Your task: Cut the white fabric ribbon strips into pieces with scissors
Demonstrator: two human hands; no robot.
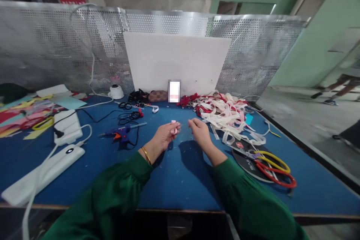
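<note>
My left hand [164, 137] is closed over the middle of the blue table, with a gold bangle at its wrist. Between its thumb and fingers sits a small piece of pink ribbon [174, 130], folded or looped; its exact shape is partly hidden. A short gap to the right, my right hand [200, 132] has its fingertips pinched together, pointing at the left hand. Whatever those fingertips hold, if anything, is too fine to make out. Closest to the right hand lies a heap of cream, white and red ribbon strips [227, 114].
Scissors with yellow and red handles [274, 168] rest on a round black mat [244, 165] at right. To the left are a blue glue gun [120, 132], a white power strip [45, 174] and coloured sheets [25, 112]. A white board [180, 63] stands behind.
</note>
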